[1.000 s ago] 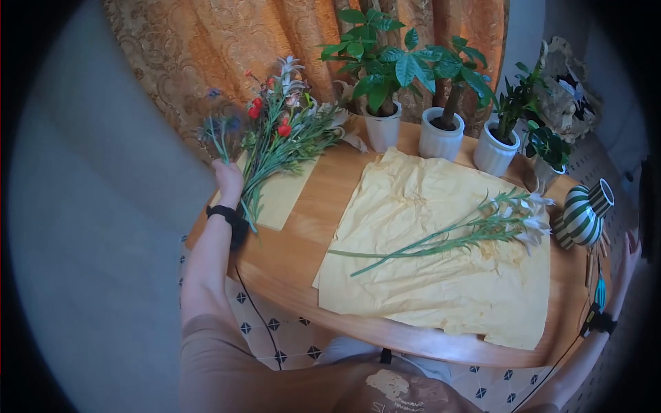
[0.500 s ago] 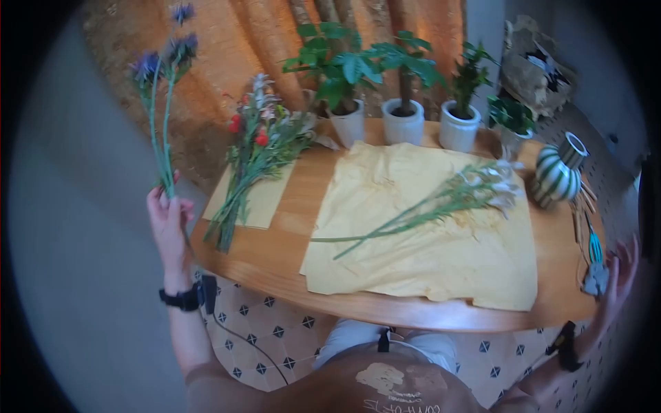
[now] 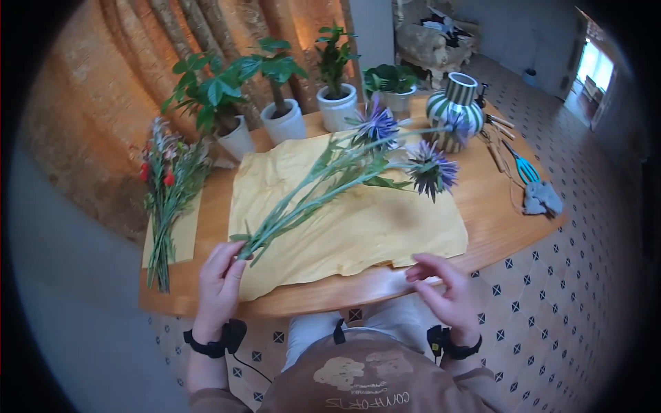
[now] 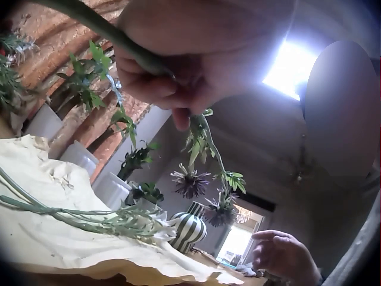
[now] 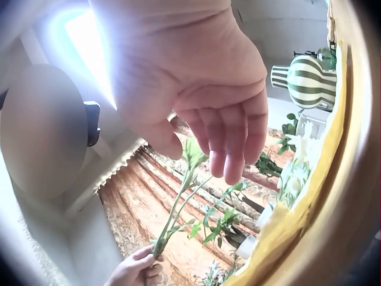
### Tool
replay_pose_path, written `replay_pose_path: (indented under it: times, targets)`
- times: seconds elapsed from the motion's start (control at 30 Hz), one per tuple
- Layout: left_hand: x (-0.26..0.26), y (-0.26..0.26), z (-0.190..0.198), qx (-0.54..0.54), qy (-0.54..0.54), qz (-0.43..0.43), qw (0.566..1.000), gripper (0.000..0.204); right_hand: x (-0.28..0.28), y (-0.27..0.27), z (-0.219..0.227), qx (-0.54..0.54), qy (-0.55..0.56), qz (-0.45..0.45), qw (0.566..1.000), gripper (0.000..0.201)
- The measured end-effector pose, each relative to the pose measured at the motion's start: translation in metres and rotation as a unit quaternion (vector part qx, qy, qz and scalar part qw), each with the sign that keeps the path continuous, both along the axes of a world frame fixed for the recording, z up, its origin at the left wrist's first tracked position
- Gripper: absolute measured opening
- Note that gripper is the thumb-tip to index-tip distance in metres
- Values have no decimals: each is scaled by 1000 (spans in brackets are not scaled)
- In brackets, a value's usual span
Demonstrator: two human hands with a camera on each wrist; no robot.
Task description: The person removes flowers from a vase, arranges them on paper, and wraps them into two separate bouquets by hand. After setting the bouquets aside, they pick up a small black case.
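Note:
In the head view my left hand (image 3: 220,289) pinches the stems of purple spiky flowers (image 3: 432,171) near their lower ends. Their blooms point right, over the crumpled cream paper (image 3: 372,237) on the wooden table. The left wrist view shows the blooms hanging past the fingers, above white flowers (image 4: 128,221) that lie on the paper; in the head view the purple stems overlap these. My right hand (image 3: 451,292) is at the table's front edge, fingers loosely bent and holding nothing. The right wrist view shows its fingers (image 5: 232,143) apart from the stems.
A mixed red and white bunch (image 3: 169,206) lies on paper at the left. Several potted plants (image 3: 282,122) line the back edge. A green-striped vase (image 3: 454,113) stands back right, near a turquoise slotted tool (image 3: 527,170) and a grey cloth (image 3: 542,199).
My left hand has lifted the purple flowers from the left side and swung them right over the paper. My right hand has come in from the far right to the front edge.

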State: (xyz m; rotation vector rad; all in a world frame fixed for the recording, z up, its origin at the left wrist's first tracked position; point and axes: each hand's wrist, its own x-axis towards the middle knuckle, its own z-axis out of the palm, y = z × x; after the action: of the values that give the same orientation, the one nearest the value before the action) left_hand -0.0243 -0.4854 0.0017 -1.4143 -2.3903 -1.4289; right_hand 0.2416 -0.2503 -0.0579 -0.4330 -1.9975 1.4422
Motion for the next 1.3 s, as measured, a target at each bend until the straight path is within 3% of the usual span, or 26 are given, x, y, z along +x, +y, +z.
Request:
replay_pose_path:
  times: [0.2,0.33,0.4,0.77,0.97,1.03,1.07,1.13,1.2,1.27,1.3]
  targets:
    - [-36,46,-12,-5,-59,-75,995,31,0,0,-9,21,-34,27,999,38]
    - [-58,70,-14,-7,-174,-74,982,34,-1,5,-8,17,-58,6,998,37]
    - [-68,79,-20,-12,-172,-81,982,36,-1,7,-7,19,-63,1,998,36]
    - [-93,74,-32,-1,-273,-60,960,37,-2,16,-2,29,-94,-11,995,34]
    - [-106,65,-68,-157,-247,-39,955,36,-6,19,4,37,-96,-6,995,32]
    - [-105,66,-77,-195,-286,-27,938,37,-7,29,24,181,-149,71,969,31]
    - [-104,66,-80,-210,-273,-32,938,36,-9,32,39,181,-149,71,970,31]
    - [-110,65,-92,-216,-262,-24,940,35,-21,37,72,376,-156,128,904,34]
    - [-111,62,-101,-222,-254,-16,941,34,-43,39,93,420,-166,147,880,36]
    - [-108,63,-102,-207,-145,-38,967,33,-74,41,102,480,-177,165,843,41]
    - [-105,63,-100,-205,-146,-35,967,33,-94,45,97,496,-181,165,833,43]
